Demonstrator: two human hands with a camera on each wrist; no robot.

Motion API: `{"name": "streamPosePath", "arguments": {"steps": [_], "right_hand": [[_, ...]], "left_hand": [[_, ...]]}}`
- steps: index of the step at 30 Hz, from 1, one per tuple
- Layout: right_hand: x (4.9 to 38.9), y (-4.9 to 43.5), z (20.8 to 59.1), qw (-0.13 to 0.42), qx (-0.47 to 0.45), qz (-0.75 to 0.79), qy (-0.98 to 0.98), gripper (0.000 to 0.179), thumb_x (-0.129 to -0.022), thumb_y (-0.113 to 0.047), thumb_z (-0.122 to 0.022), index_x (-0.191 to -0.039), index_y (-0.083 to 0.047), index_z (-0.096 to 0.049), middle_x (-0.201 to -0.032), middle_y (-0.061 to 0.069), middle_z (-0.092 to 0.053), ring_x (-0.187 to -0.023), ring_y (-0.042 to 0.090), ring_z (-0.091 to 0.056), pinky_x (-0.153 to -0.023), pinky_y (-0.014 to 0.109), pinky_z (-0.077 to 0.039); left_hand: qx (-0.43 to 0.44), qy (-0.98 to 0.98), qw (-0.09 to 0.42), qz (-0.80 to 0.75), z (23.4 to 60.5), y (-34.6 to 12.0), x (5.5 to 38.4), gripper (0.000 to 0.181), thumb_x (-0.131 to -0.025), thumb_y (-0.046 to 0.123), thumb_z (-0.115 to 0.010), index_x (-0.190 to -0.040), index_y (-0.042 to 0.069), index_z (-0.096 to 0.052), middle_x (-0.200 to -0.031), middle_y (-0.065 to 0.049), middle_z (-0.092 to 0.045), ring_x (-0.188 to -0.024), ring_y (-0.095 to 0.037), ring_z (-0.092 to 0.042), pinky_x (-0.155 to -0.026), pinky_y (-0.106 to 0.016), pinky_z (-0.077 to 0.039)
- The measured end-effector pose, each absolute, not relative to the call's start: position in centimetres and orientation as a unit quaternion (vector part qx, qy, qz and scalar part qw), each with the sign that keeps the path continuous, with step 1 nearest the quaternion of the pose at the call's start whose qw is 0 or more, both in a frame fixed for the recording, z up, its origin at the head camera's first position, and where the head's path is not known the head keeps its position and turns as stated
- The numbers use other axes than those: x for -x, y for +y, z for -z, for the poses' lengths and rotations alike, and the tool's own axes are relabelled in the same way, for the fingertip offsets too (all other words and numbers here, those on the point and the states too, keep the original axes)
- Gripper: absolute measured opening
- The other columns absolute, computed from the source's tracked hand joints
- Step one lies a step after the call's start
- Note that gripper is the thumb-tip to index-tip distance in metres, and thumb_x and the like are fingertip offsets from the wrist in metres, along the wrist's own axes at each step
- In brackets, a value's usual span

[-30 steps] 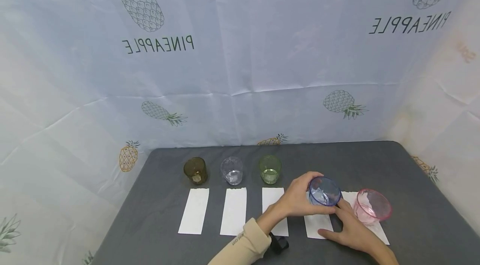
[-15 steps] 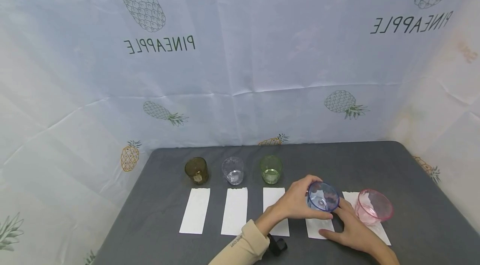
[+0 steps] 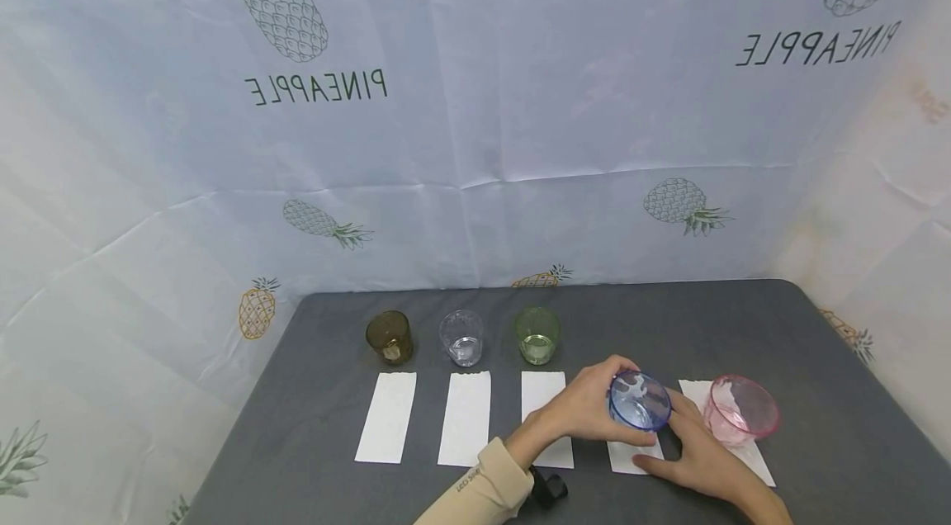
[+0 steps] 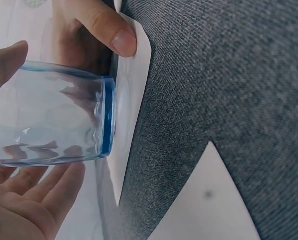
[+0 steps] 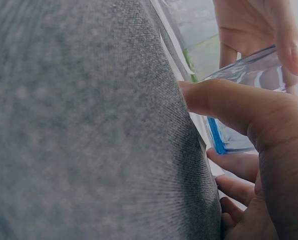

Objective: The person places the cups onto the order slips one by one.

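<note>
In the head view my left hand (image 3: pixel 594 405) holds a blue-tinted drinking glass (image 3: pixel 639 405) between thumb and fingers, low over a white paper strip (image 3: pixel 631 461). The left wrist view shows the glass's thick blue base (image 4: pixel 107 117) right by the strip; whether it touches is hard to tell. My right hand (image 3: pixel 697 452) lies close to the glass on its right side, its thumb (image 4: pixel 123 42) resting on the strip's edge. Its other fingers (image 5: pixel 236 167) are loosely bent near the base. To the right of that hand, a pink glass (image 3: pixel 743 409) stands on another paper strip (image 3: pixel 756 465).
Brown (image 3: pixel 390 338), clear (image 3: pixel 462 338) and green (image 3: pixel 537 336) glasses stand in a row at the back of the dark grey table (image 3: pixel 312 409). White strips (image 3: pixel 386 418) lie in front of them. A pineapple-print cloth (image 3: pixel 475 112) hangs behind the table.
My left hand has lowered the blue glass a little toward the paper strip, nearer the front of the table. My right hand has stayed almost still.
</note>
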State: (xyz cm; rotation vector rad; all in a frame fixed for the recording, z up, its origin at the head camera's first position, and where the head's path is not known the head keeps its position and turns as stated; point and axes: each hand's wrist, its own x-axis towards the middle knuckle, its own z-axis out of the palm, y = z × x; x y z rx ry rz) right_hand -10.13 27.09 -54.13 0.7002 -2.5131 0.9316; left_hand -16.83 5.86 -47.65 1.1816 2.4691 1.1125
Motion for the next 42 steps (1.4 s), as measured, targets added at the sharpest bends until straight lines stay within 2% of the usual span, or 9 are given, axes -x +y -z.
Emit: {"name": "streamPosePath", "arguments": {"steps": [18, 42], "right_hand": [[10.1, 27.2, 54.2, 0.176, -0.242, -0.333, -0.894, 0.085, -0.057, -0.028, -0.098, -0.129, 0.001, -0.063, -0.131, 0.021, -0.058, -0.128, -0.015, -0.024, -0.106, -0.005, -0.011], [10.1, 26.9, 54.0, 0.187, -0.247, -0.348, -0.885, 0.1, -0.057, -0.024, -0.099, -0.141, 0.001, -0.051, -0.131, 0.02, -0.058, -0.131, -0.018, -0.023, -0.109, -0.003, -0.013]], "left_hand": [[-0.399, 0.837, 0.089, -0.362, 48.1, 6.0, 16.8, 0.081, -0.077, 0.038, -0.089, -0.141, 0.013, -0.046, -0.13, -0.002, -0.066, -0.112, 0.0, -0.063, -0.091, -0.004, -0.046], [-0.394, 0.835, 0.096, -0.372, 48.8, 6.0, 17.0, 0.083, -0.078, 0.038, -0.088, -0.143, 0.011, -0.044, -0.132, -0.003, -0.065, -0.116, -0.001, -0.063, -0.095, -0.007, -0.047]]}}
